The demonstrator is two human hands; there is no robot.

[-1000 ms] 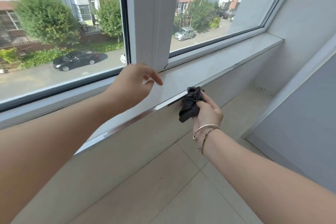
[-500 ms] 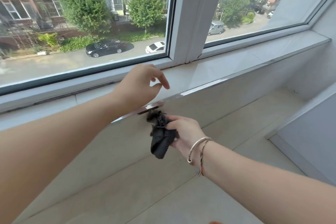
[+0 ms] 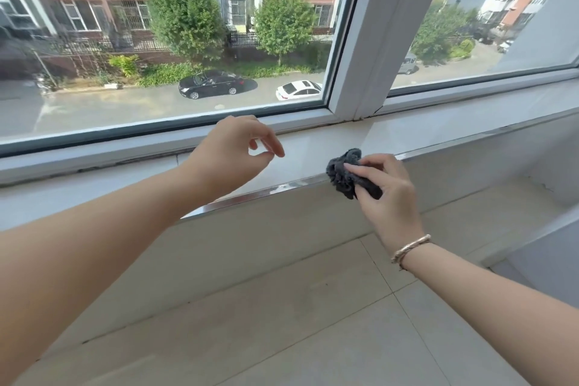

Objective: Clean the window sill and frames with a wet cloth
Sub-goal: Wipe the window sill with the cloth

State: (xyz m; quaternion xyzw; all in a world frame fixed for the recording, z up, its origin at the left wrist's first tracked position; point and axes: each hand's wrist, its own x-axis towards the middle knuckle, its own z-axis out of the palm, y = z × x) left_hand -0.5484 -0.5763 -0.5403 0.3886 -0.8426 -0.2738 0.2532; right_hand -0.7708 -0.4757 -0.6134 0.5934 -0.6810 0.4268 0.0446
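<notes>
Bunched in my right hand (image 3: 387, 194), the dark cloth (image 3: 347, 177) is pinched between thumb and curled fingers and pressed on the metal edge (image 3: 257, 194) of the window sill (image 3: 313, 150), right of centre in the picture. My left hand (image 3: 232, 157) hovers over the sill at centre, fingers loosely curled, holding nothing. I judge the cloth soft, light and limp; wadding it, as now, should let me press firmly.
</notes>
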